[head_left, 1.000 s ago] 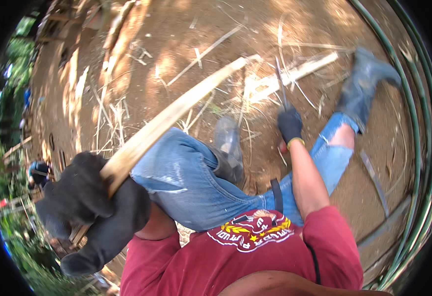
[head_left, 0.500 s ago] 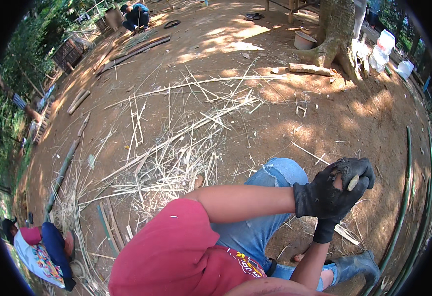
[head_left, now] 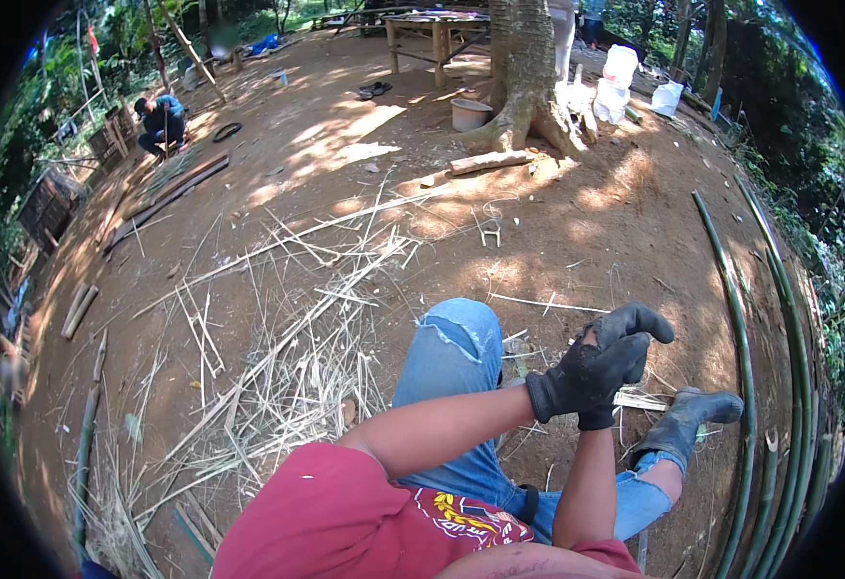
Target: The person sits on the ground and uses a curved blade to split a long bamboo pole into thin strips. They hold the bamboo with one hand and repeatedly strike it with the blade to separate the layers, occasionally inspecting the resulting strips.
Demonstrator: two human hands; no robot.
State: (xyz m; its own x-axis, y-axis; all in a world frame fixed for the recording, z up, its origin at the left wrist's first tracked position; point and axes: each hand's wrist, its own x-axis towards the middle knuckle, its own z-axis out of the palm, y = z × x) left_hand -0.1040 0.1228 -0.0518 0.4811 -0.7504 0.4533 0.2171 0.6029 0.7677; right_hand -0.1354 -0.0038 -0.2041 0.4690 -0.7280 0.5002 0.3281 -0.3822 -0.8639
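Note:
Both my hands wear black work gloves and meet in front of my right side, above the lower leg. My left hand (head_left: 577, 374) lies over the other, its fingers bent and pressed together. Its glove is torn, and skin shows near the knuckles. My right hand (head_left: 598, 415) comes up from below and is mostly hidden behind the left one, so its fingers cannot be told apart. Whatever may be between the hands is out of sight. Under them, pale split bamboo strips (head_left: 640, 399) lie on the soil beside my rubber boot (head_left: 685, 423).
A heap of bamboo shavings and strips (head_left: 297, 391) spreads to my left. Green bamboo poles (head_left: 739, 367) lie along the right. Ahead stand a tree trunk (head_left: 528, 72), a bucket (head_left: 470, 114) and white bags (head_left: 613, 85). A person (head_left: 162, 125) crouches at the far left.
My view has tilted up and turned right. My joined hands have shifted and turned. A small pale piece showing at the left fingers before is no longer visible.

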